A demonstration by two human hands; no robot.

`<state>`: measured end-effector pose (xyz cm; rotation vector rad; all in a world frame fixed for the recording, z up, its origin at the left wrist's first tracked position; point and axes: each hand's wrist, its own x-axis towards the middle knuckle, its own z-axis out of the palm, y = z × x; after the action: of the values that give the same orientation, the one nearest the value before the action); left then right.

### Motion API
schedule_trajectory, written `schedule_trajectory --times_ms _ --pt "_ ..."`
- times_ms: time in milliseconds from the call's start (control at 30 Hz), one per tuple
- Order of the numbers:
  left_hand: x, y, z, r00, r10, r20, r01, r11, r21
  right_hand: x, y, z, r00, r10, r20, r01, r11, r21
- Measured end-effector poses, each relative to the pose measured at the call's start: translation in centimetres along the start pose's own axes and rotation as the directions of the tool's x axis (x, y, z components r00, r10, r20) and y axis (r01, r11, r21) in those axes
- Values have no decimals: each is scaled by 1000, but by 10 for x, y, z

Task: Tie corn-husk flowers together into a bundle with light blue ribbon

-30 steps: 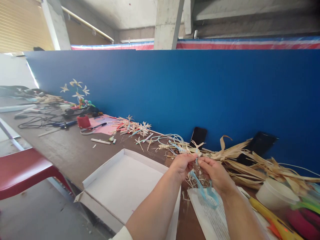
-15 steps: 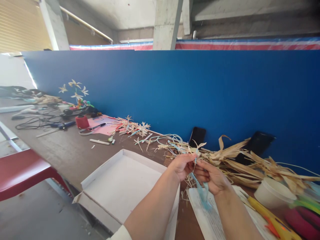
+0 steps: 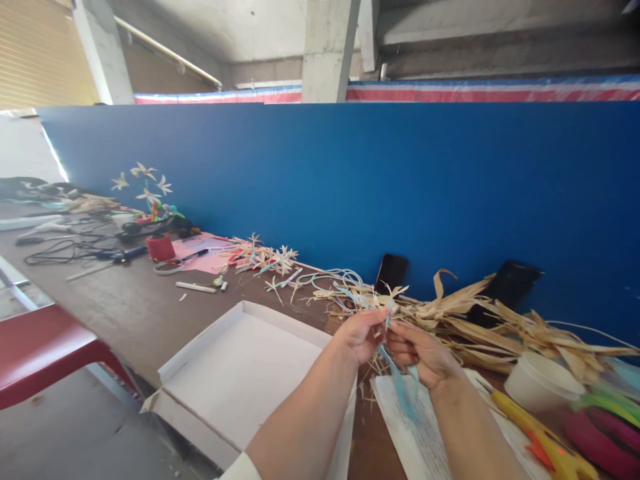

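Observation:
My left hand (image 3: 363, 335) is closed, thumb and forefinger pinching a small pale flower (image 3: 395, 293) just under its petals. The flower looks made of dried husk. Against it, my right hand (image 3: 419, 348) is closed too, its fingertips on a light blue strip (image 3: 401, 387) at the flower's base. The strip's loose end hangs below the hands, above a printed sheet (image 3: 425, 433). Fingers hide most of the stem. Behind the hands lies a heap of dried husks (image 3: 465, 313).
A shallow white box (image 3: 240, 367) sits left of my arms. On the right are a white cup (image 3: 543, 383) and a yellow glue gun (image 3: 537, 433). Two dark phones (image 3: 393, 272) lean against the blue partition (image 3: 320, 180). More husk flowers (image 3: 280, 259) lie along the table.
The whole view has shifted slightly, so everything sits a little further left. Both hands keep their grip at the flower's base, with almost no visible movement.

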<state>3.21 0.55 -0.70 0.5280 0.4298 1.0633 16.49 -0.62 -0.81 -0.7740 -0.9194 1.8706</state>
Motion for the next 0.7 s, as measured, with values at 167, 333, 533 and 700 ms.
schedule_trajectory --times_ms 167,333,533,700 --pt "-3 -1 5 998 -56 37 57 998 -13 3 4 5 996 -87 -30 87 996 3" --pt "2 -6 4 997 23 -77 -16 996 88 8 5 3 978 -189 -84 189 982 -11" --pt "0 3 3 957 198 -213 -107 920 376 -4 -14 4 912 -347 -218 310 932 -186" --pt "-2 4 7 925 364 -113 -228 767 600 -14 -20 12 832 -415 -368 205 847 -491"
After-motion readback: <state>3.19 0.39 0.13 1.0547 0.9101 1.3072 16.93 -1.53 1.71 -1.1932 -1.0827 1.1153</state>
